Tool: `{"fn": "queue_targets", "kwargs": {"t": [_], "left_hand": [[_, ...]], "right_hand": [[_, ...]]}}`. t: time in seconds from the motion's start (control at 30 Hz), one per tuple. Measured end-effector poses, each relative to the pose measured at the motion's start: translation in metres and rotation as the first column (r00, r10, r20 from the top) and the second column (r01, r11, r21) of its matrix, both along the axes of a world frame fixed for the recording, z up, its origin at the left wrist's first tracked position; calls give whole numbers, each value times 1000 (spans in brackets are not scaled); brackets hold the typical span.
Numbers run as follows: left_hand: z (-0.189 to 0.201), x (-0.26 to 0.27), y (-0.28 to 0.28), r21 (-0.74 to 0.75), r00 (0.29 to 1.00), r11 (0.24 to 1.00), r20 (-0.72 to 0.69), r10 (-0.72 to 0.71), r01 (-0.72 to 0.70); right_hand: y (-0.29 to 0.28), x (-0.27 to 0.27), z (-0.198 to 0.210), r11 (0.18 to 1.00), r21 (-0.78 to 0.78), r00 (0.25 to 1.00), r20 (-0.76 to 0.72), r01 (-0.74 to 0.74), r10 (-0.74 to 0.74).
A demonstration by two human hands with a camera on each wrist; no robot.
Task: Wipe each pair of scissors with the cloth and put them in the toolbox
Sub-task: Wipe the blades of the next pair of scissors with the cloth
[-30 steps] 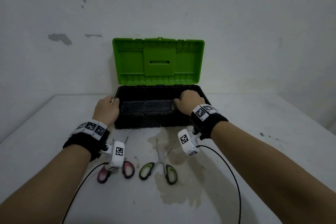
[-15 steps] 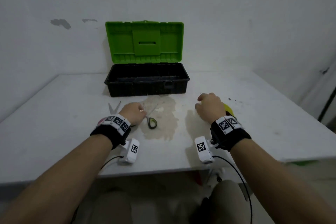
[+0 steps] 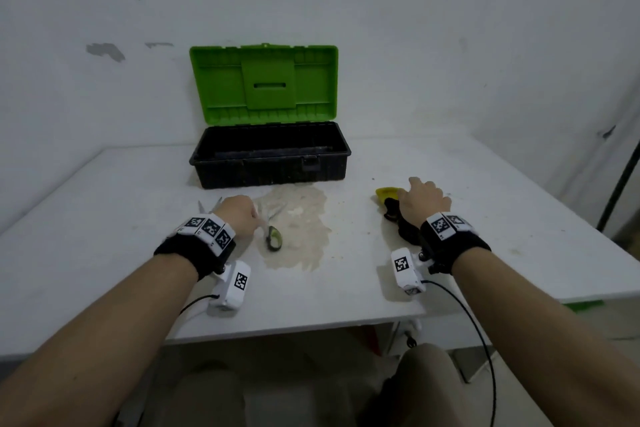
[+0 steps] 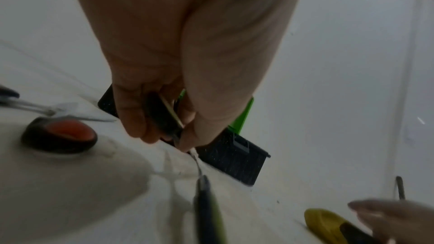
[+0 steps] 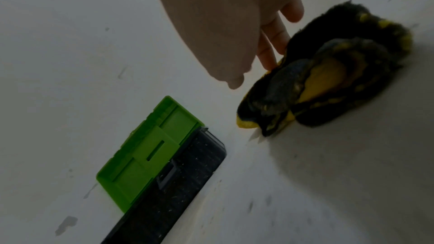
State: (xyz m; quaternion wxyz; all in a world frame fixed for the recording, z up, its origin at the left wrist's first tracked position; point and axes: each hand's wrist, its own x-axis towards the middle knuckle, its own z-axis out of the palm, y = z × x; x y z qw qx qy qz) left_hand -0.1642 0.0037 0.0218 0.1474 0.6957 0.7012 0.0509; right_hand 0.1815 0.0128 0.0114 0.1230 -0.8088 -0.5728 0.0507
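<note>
A second ago both my hands were at the toolbox [image 3: 270,163]; now they have dropped back to the worktop [image 3: 104,253]. My left hand [image 3: 239,215] pinches one handle loop of the green scissors [image 3: 273,237], blades splayed over the stain. My right hand [image 3: 420,199] lies spread on the crumpled yellow-and-black cloth [image 5: 328,73], fingers touching it, not yet curled round. So wiping is about to start. The red scissors [image 4: 61,136] wait beside my left hand, untouched
</note>
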Motion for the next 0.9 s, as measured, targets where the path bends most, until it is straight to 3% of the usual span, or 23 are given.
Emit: {"fn": "queue_targets", "kwargs": {"t": [0.07, 0.13, 0.23, 0.3, 0.37, 0.5, 0.7, 0.8, 0.9], "left_hand": [[11, -4, -6, -3, 992, 1000, 126, 26, -26], [17, -6, -14, -44, 944, 998, 324, 55, -43], [13, -2, -24, -40, 775, 997, 627, 76, -66], [7, 6, -32, -38, 642, 998, 764, 60, -49], [0, 16, -35, -27, 573, 1000, 819, 30, -13], [-6, 32, -34, 42, 576, 998, 815, -57, 38], [-5, 42, -31, 112, 623, 987, 765, -162, 119], [-9, 42, -30, 125, 670, 984, 721, -179, 128], [-13, 45, -28, 131, 688, 987, 708, -160, 95]], "right_hand": [[9, 8, 7, 993, -114, 999, -37, -34, 30], [15, 12, 13, 983, -166, 996, 19, -80, 84], [10, 8, 23, 990, -20, 989, 49, -139, 139], [3, 0, 27, 980, 117, 968, -172, -163, 181], [-6, -11, 31, 962, 207, 914, -326, -179, 241], [-26, -32, 34, 924, 301, 812, -461, -236, 358], [-46, -49, 26, 923, 272, 518, -767, -272, 378], [-48, -49, 20, 892, 272, 486, -761, -362, 430], [-49, -51, 17, 838, 340, 524, -661, -427, 536]]}}
